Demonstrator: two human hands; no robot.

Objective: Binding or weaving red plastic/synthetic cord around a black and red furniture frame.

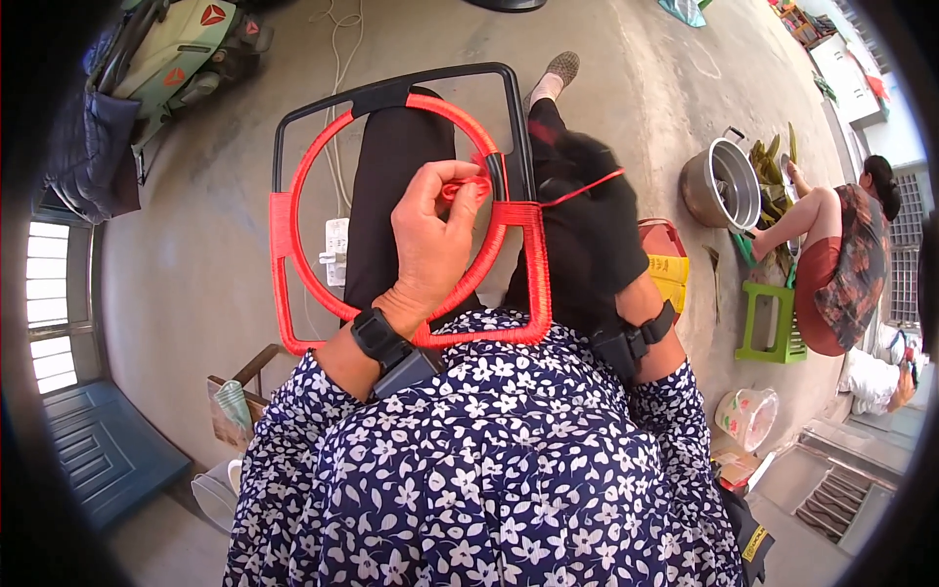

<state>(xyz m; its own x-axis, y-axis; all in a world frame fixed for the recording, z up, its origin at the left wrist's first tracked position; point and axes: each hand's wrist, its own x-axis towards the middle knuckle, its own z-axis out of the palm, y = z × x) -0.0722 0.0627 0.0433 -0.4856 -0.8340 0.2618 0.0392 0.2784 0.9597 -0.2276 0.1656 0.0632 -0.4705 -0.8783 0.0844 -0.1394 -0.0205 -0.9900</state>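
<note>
A black rectangular frame [514, 108] with a ring inside it lies across my lap, much of it tightly wrapped in red cord [539, 284]. Bare black still shows along the top and on a short piece of the ring. My left hand [432, 230] is closed around a small bundle of red cord [468, 188] beside that bare piece. My right hand [592, 201], in a black glove, is to the right of the frame and blurred. From the frame's right side a taut strand of red cord [585, 186] runs to the right hand, which appears closed on it.
On the right, a person [846, 259] sits near a green plastic stool [773, 318], a large metal pot [699, 186] and long leaves [768, 196]. A white power strip [336, 245] lies left of my leg. An electric scooter [186, 59] stands at the far left.
</note>
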